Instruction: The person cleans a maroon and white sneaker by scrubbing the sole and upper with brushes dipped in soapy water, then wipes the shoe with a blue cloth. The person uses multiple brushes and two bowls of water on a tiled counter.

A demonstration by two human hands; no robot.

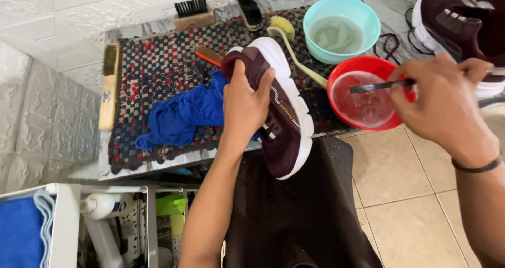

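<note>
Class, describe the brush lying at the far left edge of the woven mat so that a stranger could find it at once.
Start at the multicoloured woven mat on the marble counter. Along its left edge, left of the crumpled blue cloth, lies a long wooden brush pointing away from the viewer. Unlike the short black-bristled block brush by the wall, it has a slim pale handle and yellowish bristles.

From my feed I see two bare forearms with no sleeves reaching the wrists. The right hand (pixel 444 102) has a thin dark band around its wrist, a plain narrow loop with no face or clasp showing. The left hand (pixel 244 107) wears no band or ring. A dark brown apron or cloth covers the lap, near centre.
</note>
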